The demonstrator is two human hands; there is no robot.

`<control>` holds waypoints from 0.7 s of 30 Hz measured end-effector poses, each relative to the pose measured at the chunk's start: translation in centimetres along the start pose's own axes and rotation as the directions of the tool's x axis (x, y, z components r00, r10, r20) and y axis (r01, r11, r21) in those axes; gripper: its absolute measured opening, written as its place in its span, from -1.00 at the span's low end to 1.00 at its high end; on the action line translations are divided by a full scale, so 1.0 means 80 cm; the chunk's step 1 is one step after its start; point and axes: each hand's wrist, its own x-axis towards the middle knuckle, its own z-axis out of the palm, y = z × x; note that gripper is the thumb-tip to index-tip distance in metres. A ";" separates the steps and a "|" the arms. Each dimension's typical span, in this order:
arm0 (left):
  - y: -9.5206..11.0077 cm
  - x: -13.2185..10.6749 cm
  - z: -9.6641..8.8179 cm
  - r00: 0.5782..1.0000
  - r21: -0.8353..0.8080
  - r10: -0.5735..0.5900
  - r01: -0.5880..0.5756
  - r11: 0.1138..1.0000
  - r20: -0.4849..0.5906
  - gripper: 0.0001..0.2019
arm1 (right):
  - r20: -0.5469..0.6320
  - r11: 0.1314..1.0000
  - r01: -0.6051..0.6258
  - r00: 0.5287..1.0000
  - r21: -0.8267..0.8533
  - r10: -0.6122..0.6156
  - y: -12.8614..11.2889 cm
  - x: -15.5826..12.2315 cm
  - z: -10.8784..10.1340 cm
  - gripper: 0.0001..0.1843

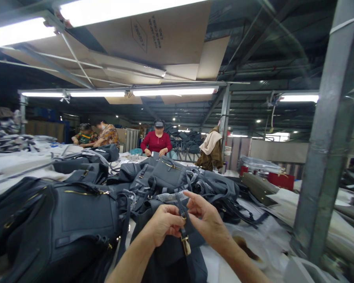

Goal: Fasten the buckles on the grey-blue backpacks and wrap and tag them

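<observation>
Two hands at a dark grey strap, seen from head height, looking forward and down. The left hand (164, 225), lower centre, has its fingers (174, 222) pressed together against the thumb, pinching a small brass buckle (183, 215) on the dark grey strap (180, 205). The right hand (209, 220) lies just to the right of the strap, its fingers (198, 208) loosely spread and not closed on it. A long brass clasp (186, 244) hangs on the strap below the buckle, directly above a dark grey bag (171, 251) lying beneath both hands.

Surroundings: the bag lies on a table (242, 251) covered with white paper, among other bags. A large bag with a gold zip (61, 224) lies to the left; a heap of strapped bags (168, 175) lies just beyond the hands. Farther right are an olive bag (258, 188) and a red box (281, 181). A steel column (327, 129) stands at far right.

Background: a co-worker in a red top (156, 142) has both hands at the far end of the table. Two people in patterned shirts (107, 134) sit at far left. Another person in brown (211, 153) stands with a cream cloth over one shoulder.
</observation>
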 end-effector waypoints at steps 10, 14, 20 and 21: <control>0.003 -0.005 0.004 0.997 0.008 0.011 -0.012 1.000 0.077 -0.77 | 0.125 0.796 -0.367 0.928 0.481 0.352 -0.026 -0.008 -0.001 -0.31; 0.001 -0.004 0.008 0.997 0.037 0.032 -0.035 0.999 0.074 -0.68 | 0.250 0.633 -0.489 0.866 0.600 0.432 -0.031 -0.009 0.003 -0.19; -0.002 0.000 0.001 0.993 -0.077 0.078 -0.071 0.995 0.092 -0.67 | 0.105 0.769 -0.311 0.946 0.558 0.307 -0.019 -0.004 0.009 -0.29; -0.003 0.001 0.000 0.993 -0.067 0.064 -0.058 0.996 0.099 -0.66 | 0.094 0.759 -0.310 0.944 0.572 0.315 -0.018 -0.004 0.009 -0.31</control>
